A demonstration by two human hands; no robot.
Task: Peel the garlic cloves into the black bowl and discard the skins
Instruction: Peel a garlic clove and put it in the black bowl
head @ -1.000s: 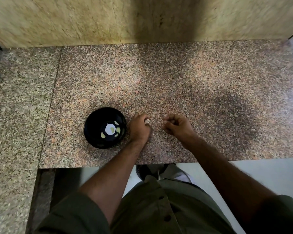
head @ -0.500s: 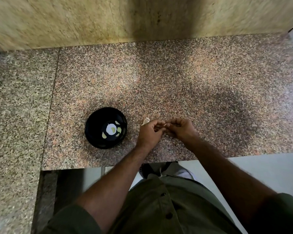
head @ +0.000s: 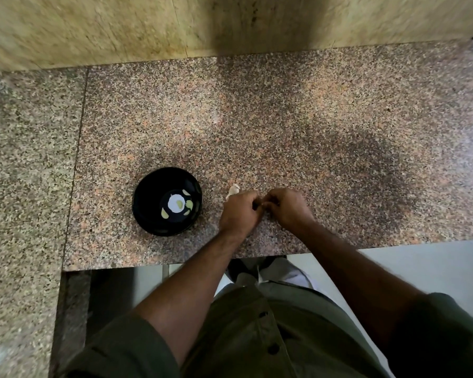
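Both hands meet over the near part of the speckled stone table (head: pixel 284 118), just to the right of the black bowl (head: pixel 148 214), and that closeness looks deliberate: a clove freed there has only a short way to go to be dropped in. The left hand (head: pixel 239 211) has its fingers curled in, and a pale papery bit of garlic skin (head: pixel 233 190) sticks out past its knuckles on the far side, so it seems to be holding a garlic piece steady. The right hand (head: pixel 288 207) is curled too, its fingertips brought against those of the left, as it would be to pick at the skin; what exactly it pinches is hidden between the two hands, and it may be the same piece. The bowl stands upright on the table, apart from the left hand, and a few pale yellow-green peeled cloves (head: pixel 189 204) already lie on its bottom around a bright white spot. I judge the peeling to be partway through, with at least this piece yet to be stripped and its skin to be thrown away
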